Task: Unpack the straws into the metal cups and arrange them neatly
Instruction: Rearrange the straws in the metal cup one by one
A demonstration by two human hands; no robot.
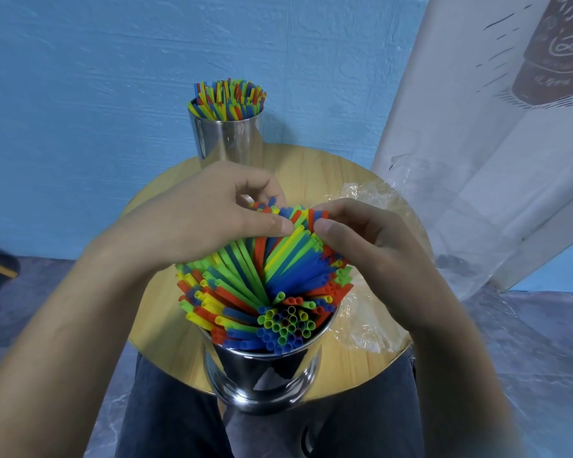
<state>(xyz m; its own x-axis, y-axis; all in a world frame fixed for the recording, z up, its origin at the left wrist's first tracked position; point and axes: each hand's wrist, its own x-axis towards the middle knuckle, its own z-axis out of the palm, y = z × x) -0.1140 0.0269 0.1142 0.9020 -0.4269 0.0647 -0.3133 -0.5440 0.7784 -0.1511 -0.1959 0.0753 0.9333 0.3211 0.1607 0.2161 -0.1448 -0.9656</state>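
Note:
A near metal cup point(262, 375) stands at the front edge of the round wooden table point(354, 358), packed with coloured straws point(265, 285) that fan outward in a spiral. My left hand point(192, 223) grips the far tips of the straws from the left, thumb pressed on them. From the right, my right hand point(364, 236) pinches the same far tips with thumb and curled fingers. A second metal cup point(227, 140) stands at the table's far edge, filled with upright coloured straws point(229, 99).
Crumpled clear plastic wrapping point(364, 322) lies on the right side of the table. A white printed banner point(477, 143) hangs at the right, a blue wall behind. My legs in dark trousers point(166, 414) are under the table's front edge.

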